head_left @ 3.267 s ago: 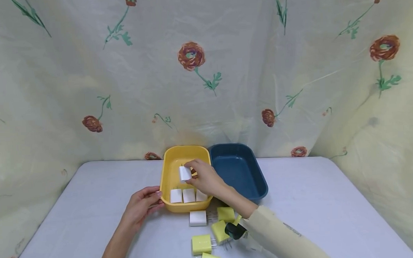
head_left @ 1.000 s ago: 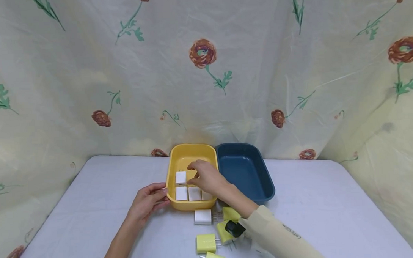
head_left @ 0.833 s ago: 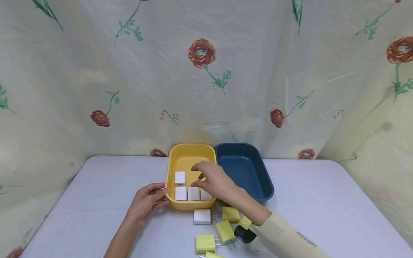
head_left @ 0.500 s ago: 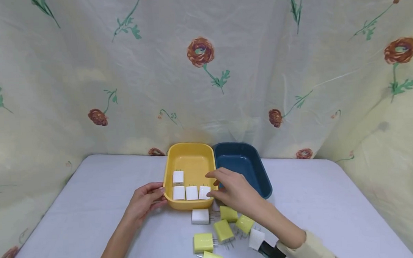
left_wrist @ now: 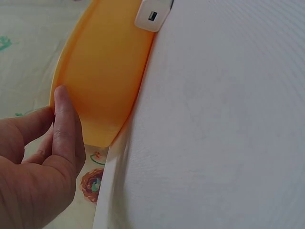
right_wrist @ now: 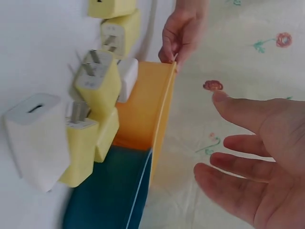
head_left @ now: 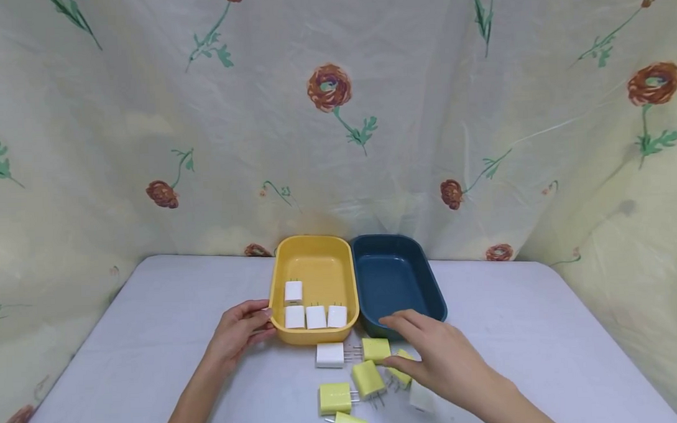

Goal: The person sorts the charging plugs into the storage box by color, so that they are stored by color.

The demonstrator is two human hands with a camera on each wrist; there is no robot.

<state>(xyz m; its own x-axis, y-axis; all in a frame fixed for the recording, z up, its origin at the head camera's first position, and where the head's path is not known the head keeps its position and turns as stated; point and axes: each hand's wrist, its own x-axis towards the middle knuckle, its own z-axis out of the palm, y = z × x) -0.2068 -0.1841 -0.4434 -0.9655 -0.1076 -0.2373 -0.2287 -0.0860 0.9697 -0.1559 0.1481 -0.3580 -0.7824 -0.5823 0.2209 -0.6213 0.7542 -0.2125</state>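
Note:
My left hand (head_left: 239, 336) pinches the left rim of a yellow bin (head_left: 315, 337); in the left wrist view thumb and fingers sit either side of the bin's wall (left_wrist: 100, 71). Inside lie several white chargers, three along the front and one charger (head_left: 293, 291) behind them at left. My right hand (head_left: 444, 357) holds nothing, thumb and fingers spread apart, over the loose chargers at right. Near it are a yellow charger (head_left: 400, 371) and a white charger (head_left: 421, 397), both partly covered by the hand in the head view. The right wrist view shows its bare palm (right_wrist: 281, 157).
A blue bin (head_left: 394, 278) with nothing in it stands against the yellow one. In front of the bins lie a white charger (head_left: 329, 355) and several yellow chargers (head_left: 335, 398), prongs pointing various ways. A flowered curtain (head_left: 391, 110) hangs behind the table.
The right hand set a white charger down in the yellow bin, let go, and has moved right and toward the front, out over the loose chargers. The left hand stays on the rim.

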